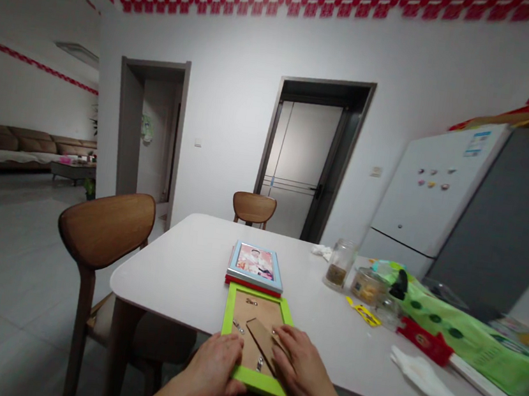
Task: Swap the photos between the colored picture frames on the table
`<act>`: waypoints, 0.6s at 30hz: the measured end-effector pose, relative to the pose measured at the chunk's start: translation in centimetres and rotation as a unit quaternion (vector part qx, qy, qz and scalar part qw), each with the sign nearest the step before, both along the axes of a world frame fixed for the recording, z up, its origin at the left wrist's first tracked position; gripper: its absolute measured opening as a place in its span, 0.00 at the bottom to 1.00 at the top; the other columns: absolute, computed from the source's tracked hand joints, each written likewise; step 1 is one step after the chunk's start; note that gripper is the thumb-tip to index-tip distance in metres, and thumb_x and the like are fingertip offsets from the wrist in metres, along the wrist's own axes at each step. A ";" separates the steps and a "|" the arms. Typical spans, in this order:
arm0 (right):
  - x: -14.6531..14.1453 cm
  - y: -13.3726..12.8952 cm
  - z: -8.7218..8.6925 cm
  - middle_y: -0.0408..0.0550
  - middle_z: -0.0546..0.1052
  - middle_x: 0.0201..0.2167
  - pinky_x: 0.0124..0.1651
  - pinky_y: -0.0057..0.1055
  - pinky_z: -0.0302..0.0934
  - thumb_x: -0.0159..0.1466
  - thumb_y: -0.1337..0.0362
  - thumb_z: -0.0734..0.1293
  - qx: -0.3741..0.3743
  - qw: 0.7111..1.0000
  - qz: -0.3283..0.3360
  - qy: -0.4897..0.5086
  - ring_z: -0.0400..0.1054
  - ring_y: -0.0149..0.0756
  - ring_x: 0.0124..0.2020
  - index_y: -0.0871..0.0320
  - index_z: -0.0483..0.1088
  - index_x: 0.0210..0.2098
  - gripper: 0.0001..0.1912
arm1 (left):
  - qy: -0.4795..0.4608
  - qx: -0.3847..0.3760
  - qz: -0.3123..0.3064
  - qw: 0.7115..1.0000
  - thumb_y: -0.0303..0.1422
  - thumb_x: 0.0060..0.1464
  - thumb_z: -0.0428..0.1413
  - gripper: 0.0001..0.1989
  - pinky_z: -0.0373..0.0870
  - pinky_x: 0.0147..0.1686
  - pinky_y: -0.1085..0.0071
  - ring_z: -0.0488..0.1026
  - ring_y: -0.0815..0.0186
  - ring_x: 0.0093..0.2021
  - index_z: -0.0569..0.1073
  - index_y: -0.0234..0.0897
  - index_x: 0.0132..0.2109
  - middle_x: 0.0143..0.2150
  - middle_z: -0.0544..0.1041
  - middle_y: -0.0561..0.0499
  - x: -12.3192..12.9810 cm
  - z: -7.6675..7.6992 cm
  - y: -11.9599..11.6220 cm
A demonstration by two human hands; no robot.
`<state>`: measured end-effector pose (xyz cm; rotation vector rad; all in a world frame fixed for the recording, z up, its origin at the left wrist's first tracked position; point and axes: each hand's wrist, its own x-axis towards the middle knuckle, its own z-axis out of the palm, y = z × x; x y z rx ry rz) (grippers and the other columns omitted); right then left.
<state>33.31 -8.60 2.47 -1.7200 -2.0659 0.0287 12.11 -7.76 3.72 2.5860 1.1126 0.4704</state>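
Note:
A lime-green picture frame lies face down at the table's near edge, its brown backboard showing. Small metal clips sit on the board, and a brown stand leg slants across it. My left hand is closed round the frame's left side near the lower corner. Over the right side lies my right hand, its fingers curled on the stand leg and the frame's edge. Just beyond the green frame, a light-blue picture frame with a photo rests face up on a red one.
To the right on the white table stand a glass jar, a food tub, a yellow packet, a green bag and a crumpled tissue. Wooden chairs are at the left and far side.

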 end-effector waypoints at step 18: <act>-1.3 2.1 0.1 0.51 0.70 0.38 0.44 0.30 0.53 0.57 0.63 0.56 0.030 0.998 -0.045 -0.014 0.61 0.37 0.41 0.57 0.71 0.36 0.14 | 0.008 -0.020 0.012 1.000 0.35 0.45 0.54 0.17 0.57 0.48 0.69 0.63 0.61 0.46 0.63 0.38 0.44 0.46 0.68 0.49 0.1 0.0 -0.2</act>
